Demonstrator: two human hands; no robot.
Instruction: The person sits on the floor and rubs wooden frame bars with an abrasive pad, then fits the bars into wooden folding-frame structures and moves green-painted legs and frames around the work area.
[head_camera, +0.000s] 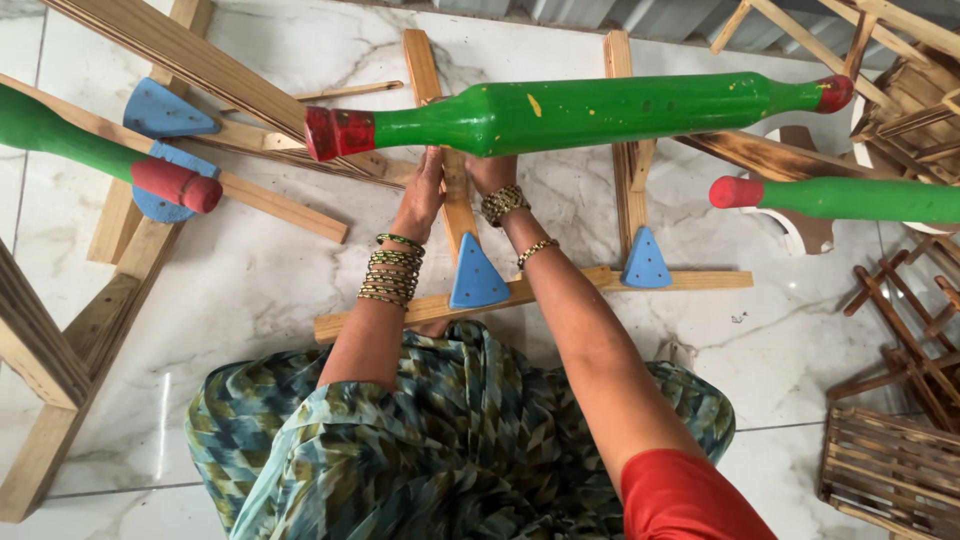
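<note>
The green club is held crosswise above the wooden frame, long axis left to right. Both hands are raised beneath its middle: left hand flat-fingered, right hand mostly hidden, grip undeterminable.

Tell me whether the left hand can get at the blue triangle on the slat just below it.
Probably yes: the left hand is on the wooden slat, the blue triangle lies just below it, and nothing lies between them.
</note>
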